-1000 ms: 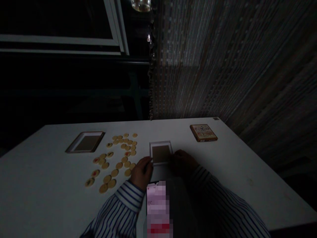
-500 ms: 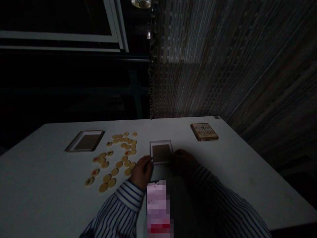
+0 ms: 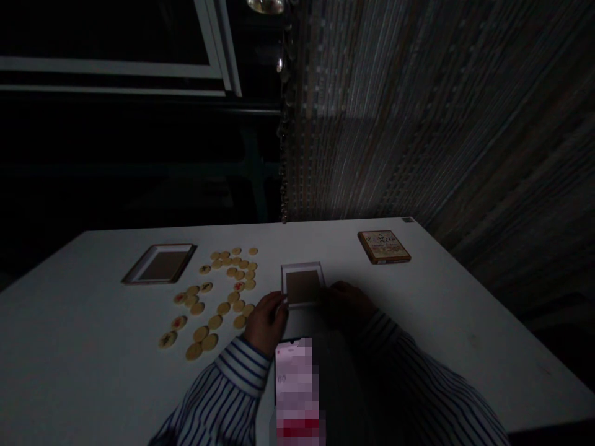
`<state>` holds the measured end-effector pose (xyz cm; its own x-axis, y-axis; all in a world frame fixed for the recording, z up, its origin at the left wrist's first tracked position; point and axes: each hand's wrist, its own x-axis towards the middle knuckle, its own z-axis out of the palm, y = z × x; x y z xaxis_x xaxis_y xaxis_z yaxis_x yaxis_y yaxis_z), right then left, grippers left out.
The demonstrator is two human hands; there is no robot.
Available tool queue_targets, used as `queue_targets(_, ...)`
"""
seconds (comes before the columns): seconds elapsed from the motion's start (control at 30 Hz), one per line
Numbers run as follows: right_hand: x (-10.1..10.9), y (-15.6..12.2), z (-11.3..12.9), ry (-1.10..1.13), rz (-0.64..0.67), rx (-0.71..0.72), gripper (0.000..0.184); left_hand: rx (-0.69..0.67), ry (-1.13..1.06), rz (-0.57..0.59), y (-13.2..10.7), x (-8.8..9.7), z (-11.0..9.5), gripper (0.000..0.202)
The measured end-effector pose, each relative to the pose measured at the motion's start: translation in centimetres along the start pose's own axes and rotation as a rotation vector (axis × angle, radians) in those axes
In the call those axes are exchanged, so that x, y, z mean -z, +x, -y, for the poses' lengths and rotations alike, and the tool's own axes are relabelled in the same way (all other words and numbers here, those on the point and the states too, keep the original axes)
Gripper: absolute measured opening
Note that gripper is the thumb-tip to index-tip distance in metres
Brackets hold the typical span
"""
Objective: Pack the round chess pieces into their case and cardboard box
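Note:
In dim light a small open box tray with a brown floor and white rim lies on the white table. My left hand rests at its near left corner, fingers curled against the rim. My right hand, in shadow, sits at the tray's near right side with fingers bent. Whether either hand actually grips the rim is hard to make out. Several round yellowish discs, some with red or dark marks, are scattered just left of my left hand. Both sleeves are striped.
A second shallow tray lies at the far left of the table. A printed orange box lid sits at the far right. A blurred phone screen is below my hands. A beaded curtain hangs behind the table.

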<state>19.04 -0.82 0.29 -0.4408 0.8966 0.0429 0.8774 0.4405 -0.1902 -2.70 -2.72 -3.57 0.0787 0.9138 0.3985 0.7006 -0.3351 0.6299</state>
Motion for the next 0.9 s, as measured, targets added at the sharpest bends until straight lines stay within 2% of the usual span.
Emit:
queue_targets(0.43, -0.5, 0.2, 0.0, -0.059, -0.019, -0.016, 0.028, 0.013, -0.006, -0.007, 0.0, 0.0, 0.0, 0.025)
queue_targets(0.9, 0.5, 0.1, 0.6, -0.02, 0.088, -0.055, 0.03, 0.006, 0.001, 0.007, -0.1, 0.0, 0.0, 0.026)
